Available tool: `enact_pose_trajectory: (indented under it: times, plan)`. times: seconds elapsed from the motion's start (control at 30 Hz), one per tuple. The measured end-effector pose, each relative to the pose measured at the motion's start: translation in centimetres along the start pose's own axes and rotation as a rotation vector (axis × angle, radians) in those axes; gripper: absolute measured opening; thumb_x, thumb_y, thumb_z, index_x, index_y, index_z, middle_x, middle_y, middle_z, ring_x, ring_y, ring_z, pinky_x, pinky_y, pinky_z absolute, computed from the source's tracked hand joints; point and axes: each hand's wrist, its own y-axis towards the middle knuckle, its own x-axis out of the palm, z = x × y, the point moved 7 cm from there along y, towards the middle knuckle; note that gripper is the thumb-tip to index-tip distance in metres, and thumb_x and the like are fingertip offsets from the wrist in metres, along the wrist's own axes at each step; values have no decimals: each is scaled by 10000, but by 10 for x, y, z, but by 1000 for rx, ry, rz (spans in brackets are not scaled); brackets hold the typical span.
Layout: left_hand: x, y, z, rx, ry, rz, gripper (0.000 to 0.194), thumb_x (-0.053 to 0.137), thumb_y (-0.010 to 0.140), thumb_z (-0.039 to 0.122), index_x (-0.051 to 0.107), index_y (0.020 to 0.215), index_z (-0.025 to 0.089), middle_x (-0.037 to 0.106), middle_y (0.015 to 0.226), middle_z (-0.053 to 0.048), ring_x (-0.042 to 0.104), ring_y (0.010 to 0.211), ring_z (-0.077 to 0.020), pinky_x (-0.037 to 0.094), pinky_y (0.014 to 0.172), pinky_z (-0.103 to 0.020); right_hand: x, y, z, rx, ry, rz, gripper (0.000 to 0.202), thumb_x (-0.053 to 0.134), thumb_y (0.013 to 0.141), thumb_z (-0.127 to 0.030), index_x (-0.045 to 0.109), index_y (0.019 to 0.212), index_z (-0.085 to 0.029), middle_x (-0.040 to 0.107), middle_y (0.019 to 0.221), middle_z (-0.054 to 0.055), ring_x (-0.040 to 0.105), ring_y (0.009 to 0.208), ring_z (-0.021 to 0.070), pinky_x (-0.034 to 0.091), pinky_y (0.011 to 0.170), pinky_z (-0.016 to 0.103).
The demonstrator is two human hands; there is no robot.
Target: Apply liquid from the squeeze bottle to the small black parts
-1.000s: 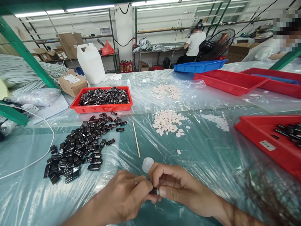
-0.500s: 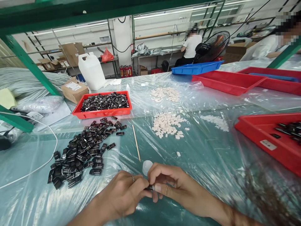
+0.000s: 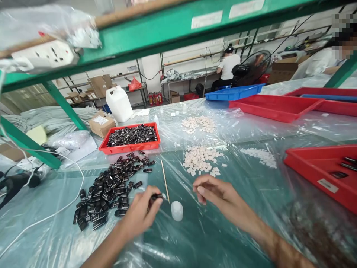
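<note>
My left hand (image 3: 143, 210) is closed on a small black part (image 3: 155, 197), with a whitish bit showing at its end. To the right, my right hand (image 3: 216, 191) hovers over the table, fingers curved and apart, nothing visible in them. Between the hands stands a small translucent cup (image 3: 177, 211), and a thin wooden stick (image 3: 165, 181) lies just behind it. Many black parts (image 3: 111, 186) are heaped left of my left hand. A pile of small pale pieces (image 3: 201, 158) lies beyond my right hand.
A red tray (image 3: 129, 149) of black parts stands behind the heap. Another red tray (image 3: 306, 169) is at the right. A green beam (image 3: 167, 33) crosses overhead. A white cable (image 3: 75, 197) runs along the left. Two people sit further back.
My hands have come apart; the left keeps a black part and the right has moved up and to the right. The view has shifted, showing more of the overhead beam.
</note>
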Motion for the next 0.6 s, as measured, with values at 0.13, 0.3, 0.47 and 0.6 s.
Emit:
enact_pose_trajectory:
  times: [0.13, 0.3, 0.47, 0.6]
  plan:
    - [-52, 82, -56, -147, 200, 144, 172, 544, 1007, 311, 573, 1131, 194, 684, 950, 10, 678, 811, -134, 560, 789, -290, -16, 17, 10, -27, -65, 67, 475, 771, 1070, -732, 782, 1027, -259, 702, 764, 17, 692, 708, 214, 602, 686, 366]
    - [-132, 139, -116, -396, 410, 360, 389, 607, 1011, 300, 485, 1367, 201, 492, 1421, -75, 575, 1225, -243, 508, 1004, -470, -19, 22, 12, -66, -103, 76, 440, 722, 1080, -713, 760, 1040, -277, 679, 752, 13, 705, 693, 242, 640, 677, 409]
    - [-145, 104, -129, -457, 532, 299, 313, 609, 1018, 292, 544, 1304, 183, 599, 1289, -53, 658, 1083, -186, 567, 925, -401, -21, 22, 16, -114, -151, 68, 393, 655, 1128, -657, 783, 1078, -288, 702, 764, 29, 736, 710, 263, 647, 671, 413]
    - [-146, 71, -136, -498, 618, 196, 186, 600, 1027, 302, 633, 1129, 151, 674, 1108, -19, 689, 977, -148, 583, 867, -355, -17, 20, 18, -157, -214, 62, 336, 664, 1134, -608, 806, 1085, -307, 700, 765, 28, 758, 715, 262, 648, 681, 396]
